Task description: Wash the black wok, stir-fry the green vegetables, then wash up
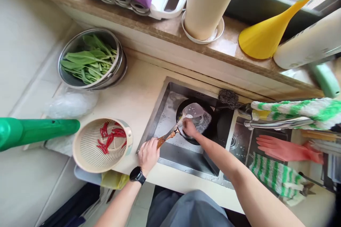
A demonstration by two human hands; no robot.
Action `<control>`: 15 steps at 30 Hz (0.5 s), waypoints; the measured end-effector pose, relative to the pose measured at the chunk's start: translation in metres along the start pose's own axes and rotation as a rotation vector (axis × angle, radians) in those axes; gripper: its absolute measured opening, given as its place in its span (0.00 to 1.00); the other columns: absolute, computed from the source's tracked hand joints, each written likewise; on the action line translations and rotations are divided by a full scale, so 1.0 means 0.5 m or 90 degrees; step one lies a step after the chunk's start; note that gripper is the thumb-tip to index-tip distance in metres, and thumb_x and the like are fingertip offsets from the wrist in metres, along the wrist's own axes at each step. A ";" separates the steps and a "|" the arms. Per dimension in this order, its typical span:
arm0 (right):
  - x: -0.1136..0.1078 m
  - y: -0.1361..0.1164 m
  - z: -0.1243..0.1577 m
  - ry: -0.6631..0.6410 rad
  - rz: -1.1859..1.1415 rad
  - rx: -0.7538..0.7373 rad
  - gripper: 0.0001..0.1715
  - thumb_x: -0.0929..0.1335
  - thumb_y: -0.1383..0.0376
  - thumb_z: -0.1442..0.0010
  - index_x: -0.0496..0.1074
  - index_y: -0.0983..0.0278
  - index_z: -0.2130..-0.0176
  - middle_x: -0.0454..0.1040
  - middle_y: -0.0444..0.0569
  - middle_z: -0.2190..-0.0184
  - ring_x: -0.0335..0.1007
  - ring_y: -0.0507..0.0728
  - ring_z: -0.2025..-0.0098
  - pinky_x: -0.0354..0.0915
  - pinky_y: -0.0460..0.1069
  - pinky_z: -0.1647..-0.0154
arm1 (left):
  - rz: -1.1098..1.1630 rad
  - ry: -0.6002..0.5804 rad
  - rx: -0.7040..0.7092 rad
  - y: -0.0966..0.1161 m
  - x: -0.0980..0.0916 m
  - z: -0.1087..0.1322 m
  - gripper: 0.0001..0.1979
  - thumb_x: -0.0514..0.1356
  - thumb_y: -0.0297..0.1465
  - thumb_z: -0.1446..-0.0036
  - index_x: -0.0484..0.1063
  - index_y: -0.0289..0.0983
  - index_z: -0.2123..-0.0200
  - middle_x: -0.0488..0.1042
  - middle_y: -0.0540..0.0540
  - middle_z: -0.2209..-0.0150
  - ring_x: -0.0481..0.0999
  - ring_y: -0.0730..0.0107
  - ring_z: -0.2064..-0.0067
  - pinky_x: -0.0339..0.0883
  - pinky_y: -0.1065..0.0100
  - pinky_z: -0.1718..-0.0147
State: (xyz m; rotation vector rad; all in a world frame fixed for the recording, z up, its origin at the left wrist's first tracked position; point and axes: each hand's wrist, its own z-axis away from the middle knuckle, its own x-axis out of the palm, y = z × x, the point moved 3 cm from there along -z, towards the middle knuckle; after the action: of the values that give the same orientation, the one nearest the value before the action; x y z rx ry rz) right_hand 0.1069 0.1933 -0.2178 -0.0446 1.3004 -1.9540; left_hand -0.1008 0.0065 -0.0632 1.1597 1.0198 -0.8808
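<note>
Scrubbing a spatula [196, 108], by the look of it, over a black pan [183, 107] in the sink [181, 163]. Spatula slants across the pan: blade over the pan's inside, handle out toward the sink's left front edge. Left hand [148, 154] closed round the wooden handle; whether it also grips the pan's own handle, can't tell. Right hand [188, 128] bunched, fingers curled down at the root of the blade; how tightly closed, and whether there's a sponge inside, can't tell, fingertips hidden. Suds in pan and sink.

Doing it well: left grip firm, since a wet handle would likely twist; right hand pressing flat, stroking from the neck outward along the blade, away from the edge. Do both faces, plus the joint where grease probably sits. Stay low over the pan so drips land inside. Strokes kept short; colander [80, 152] of red chillies [108, 138] stands on the bench [140, 85] near the left hand, so splashing could reach it.
</note>
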 end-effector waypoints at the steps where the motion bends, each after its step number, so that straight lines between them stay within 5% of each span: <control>1: -0.007 -0.001 0.021 -0.007 -0.068 0.032 0.16 0.72 0.60 0.39 0.74 0.63 0.52 0.77 0.48 0.60 0.75 0.59 0.59 0.74 0.57 0.53 | 0.002 -0.001 0.000 0.001 0.000 -0.001 0.08 0.59 0.24 0.34 0.74 0.38 0.53 0.83 0.43 0.56 0.83 0.57 0.56 0.69 0.58 0.53; 5: -0.056 0.001 0.092 -0.107 -0.536 0.207 0.18 0.68 0.58 0.42 0.72 0.57 0.51 0.79 0.45 0.63 0.75 0.57 0.65 0.75 0.57 0.58 | 0.006 -0.011 -0.005 0.001 0.000 -0.004 0.08 0.60 0.24 0.35 0.74 0.39 0.54 0.82 0.42 0.56 0.82 0.56 0.55 0.69 0.57 0.54; 9: -0.105 -0.007 0.140 -0.139 -0.817 0.246 0.14 0.68 0.53 0.35 0.72 0.55 0.52 0.81 0.47 0.55 0.78 0.61 0.52 0.73 0.65 0.46 | 0.000 -0.012 -0.007 0.000 0.001 -0.005 0.07 0.59 0.26 0.33 0.74 0.39 0.54 0.82 0.42 0.56 0.82 0.56 0.55 0.69 0.57 0.54; 12: -0.119 -0.021 0.151 -0.100 -0.865 0.230 0.09 0.69 0.58 0.33 0.71 0.54 0.53 0.79 0.48 0.46 0.78 0.57 0.52 0.75 0.54 0.55 | -0.003 -0.018 -0.010 0.000 0.003 -0.005 0.07 0.59 0.26 0.33 0.75 0.39 0.54 0.82 0.42 0.56 0.82 0.56 0.55 0.69 0.57 0.54; 15: -0.120 -0.034 0.141 -0.021 -0.837 0.248 0.07 0.69 0.62 0.31 0.70 0.54 0.52 0.78 0.47 0.49 0.72 0.50 0.66 0.67 0.42 0.73 | -0.002 -0.020 -0.012 0.001 0.003 -0.006 0.07 0.58 0.26 0.33 0.75 0.39 0.54 0.82 0.41 0.57 0.82 0.55 0.55 0.69 0.57 0.54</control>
State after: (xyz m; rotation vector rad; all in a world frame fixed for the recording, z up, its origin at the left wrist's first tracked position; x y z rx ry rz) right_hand 0.1687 0.1788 -0.1485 -0.9300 0.8427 -3.2180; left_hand -0.1003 0.0095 -0.0647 1.1261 1.0024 -0.8877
